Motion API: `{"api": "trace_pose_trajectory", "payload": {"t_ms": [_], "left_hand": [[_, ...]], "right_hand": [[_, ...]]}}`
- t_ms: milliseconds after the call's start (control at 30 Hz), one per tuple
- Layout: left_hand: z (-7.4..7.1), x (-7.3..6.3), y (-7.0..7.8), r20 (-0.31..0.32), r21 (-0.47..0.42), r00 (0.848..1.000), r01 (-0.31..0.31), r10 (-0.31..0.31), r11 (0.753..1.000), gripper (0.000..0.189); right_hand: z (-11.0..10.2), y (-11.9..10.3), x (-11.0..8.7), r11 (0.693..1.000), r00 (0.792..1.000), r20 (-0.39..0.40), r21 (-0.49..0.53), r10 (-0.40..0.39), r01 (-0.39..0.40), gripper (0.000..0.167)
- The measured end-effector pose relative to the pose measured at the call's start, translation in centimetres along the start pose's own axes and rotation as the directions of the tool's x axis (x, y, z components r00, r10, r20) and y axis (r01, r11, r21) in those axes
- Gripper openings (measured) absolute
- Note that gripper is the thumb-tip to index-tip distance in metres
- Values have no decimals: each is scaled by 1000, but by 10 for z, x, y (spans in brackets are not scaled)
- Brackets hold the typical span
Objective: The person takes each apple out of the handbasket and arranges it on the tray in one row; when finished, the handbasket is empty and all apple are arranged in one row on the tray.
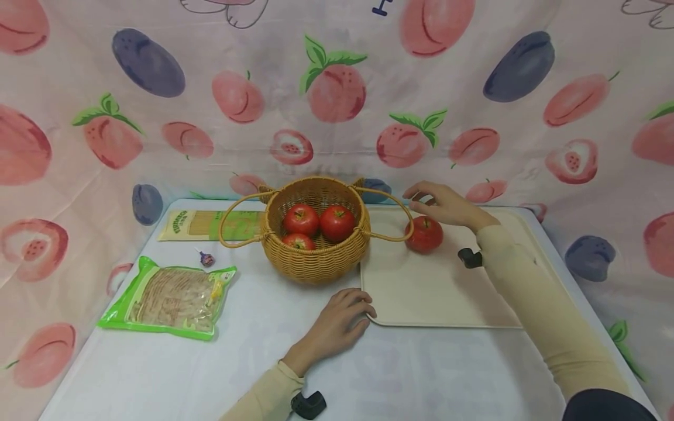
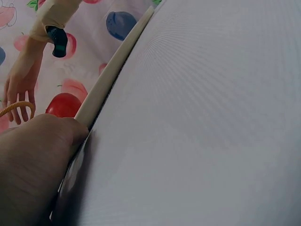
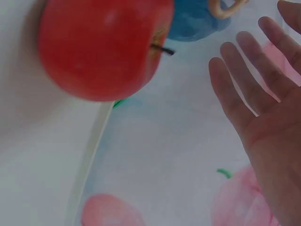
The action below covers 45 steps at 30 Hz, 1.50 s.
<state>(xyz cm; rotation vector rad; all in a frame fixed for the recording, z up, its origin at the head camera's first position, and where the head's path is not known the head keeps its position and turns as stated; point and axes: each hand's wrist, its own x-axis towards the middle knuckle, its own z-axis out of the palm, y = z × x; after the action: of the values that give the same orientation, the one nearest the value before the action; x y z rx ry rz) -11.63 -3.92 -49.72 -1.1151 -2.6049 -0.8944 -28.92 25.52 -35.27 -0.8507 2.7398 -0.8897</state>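
Note:
My left hand [image 1: 339, 321] rests at the near left corner of a cream tray [image 1: 447, 298], fingertips at its rim. In the left wrist view the thumb lies along the tray's edge [image 2: 106, 80]. Over the tray's far side, my right hand [image 1: 447, 202] is raised with fingers spread, holding nothing. A red apple [image 1: 424, 234] sits on the tray just below it, apart from the palm in the right wrist view. The wicker basket [image 1: 316, 266] holds three red apples [image 1: 337, 223], and its right handle [image 1: 395, 238] reaches toward the tray apple.
Left of the basket lie a flat noodle packet [image 1: 197, 225], a small wrapped lollipop [image 1: 206, 259] and a green-edged bag of brown food [image 1: 174, 298]. A fruit-print curtain [image 1: 337, 146] hangs behind the white-covered table [image 1: 253, 333].

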Motion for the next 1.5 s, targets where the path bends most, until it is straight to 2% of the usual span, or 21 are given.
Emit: {"api": "trace_pose_trajectory", "payload": {"t_ms": [133,500,667,900,1067,1233,1333,1500], "left_hand": [[0,0,0,3,-4,1000,1,-1,1000,12],[-1,-1,2,22,-25,1000,17,-17,1000,12],[1,-1,2,5,-8,1000,-4,4,1000,12],[2,1,1,3,-1,1000,-16,16,1000,13],[-1,2,2,15,1,1000,4,-4,1000,12],[-3,2,3,22,-17,999,23,-23,1000,12],[-2,1,2,19,-24,1000,24,-24,999,12],[-2,1,2,13,-20,1000,13,-13,1000,12]], "right_hand": [[0,-9,5,999,999,-20,-6,-45,44,32],[6,-38,18,995,995,-13,-12,-100,100,28],[9,-48,26,987,987,-31,-32,-158,157,25],[11,-63,34,962,963,-31,-63,-269,267,23],[13,-74,42,942,945,-31,-92,-326,322,21],[19,-84,53,911,918,-9,-122,-397,393,22],[23,-89,58,906,915,17,-138,-402,401,21],[25,-97,63,914,928,63,-163,-366,372,21]]}}
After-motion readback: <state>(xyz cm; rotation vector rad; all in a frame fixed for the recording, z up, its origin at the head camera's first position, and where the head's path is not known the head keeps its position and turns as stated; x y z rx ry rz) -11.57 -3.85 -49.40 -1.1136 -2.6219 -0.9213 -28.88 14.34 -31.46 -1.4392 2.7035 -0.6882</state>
